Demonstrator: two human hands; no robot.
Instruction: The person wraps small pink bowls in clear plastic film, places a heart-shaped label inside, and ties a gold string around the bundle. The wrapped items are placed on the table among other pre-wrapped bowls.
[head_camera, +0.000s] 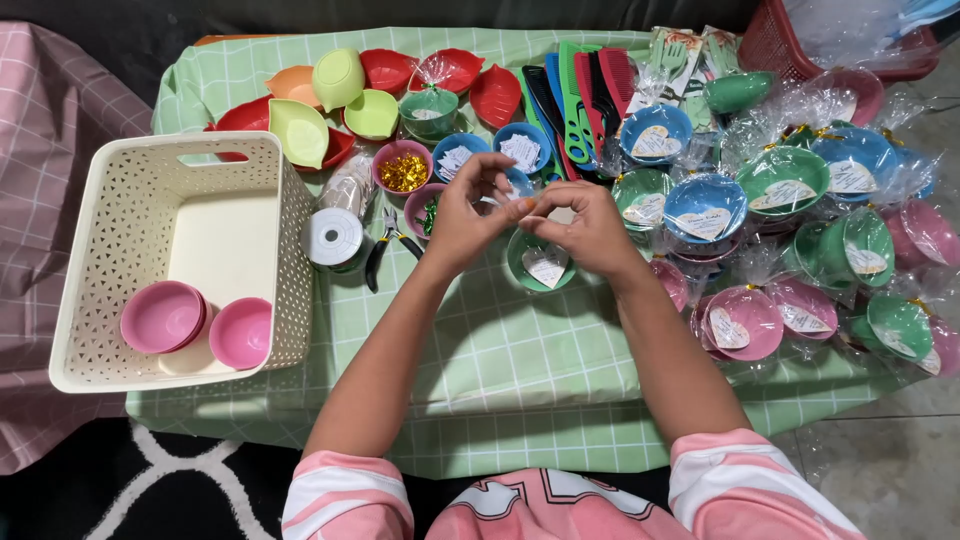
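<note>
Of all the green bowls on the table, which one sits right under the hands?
The unwrapped green bowl with a white heart-shaped card inside, directly below the left hand and right hand. The other green bowls with cards sit further right, wrapped in clear film.

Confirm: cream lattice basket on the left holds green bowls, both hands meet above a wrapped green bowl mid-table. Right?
Not quite. The head view shows the bowls in the cream lattice basket are pink bowls, not green. The rest holds: the left hand and right hand meet fingertip to fingertip above the wrapped green bowl mid-table.
</note>
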